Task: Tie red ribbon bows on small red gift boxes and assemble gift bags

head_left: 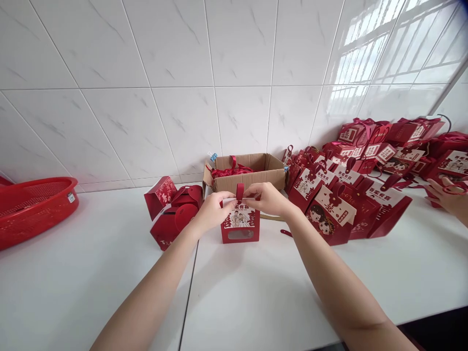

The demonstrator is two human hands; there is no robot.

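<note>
A red gift box [240, 234] with a printed couple and a clear window stands upright on the white table. Its red ribbon handle [240, 191] sticks up from the top. My left hand [215, 210] pinches the top edge of the box on the left of the handle. On the other side, my right hand [269, 197] grips the same edge, its fingers close to the handle's base. Behind them sits an open cardboard box [252, 183] with red ribbons [234, 168] in it.
Red boxes [175, 219] are grouped left of my hands. Several finished-looking red gift boxes [332, 214] stand at the right, with more stacked behind. A red plastic basket [36, 209] lies far left. Another person's hand [448, 195] with scissors shows at the right edge. A tiled wall closes the back.
</note>
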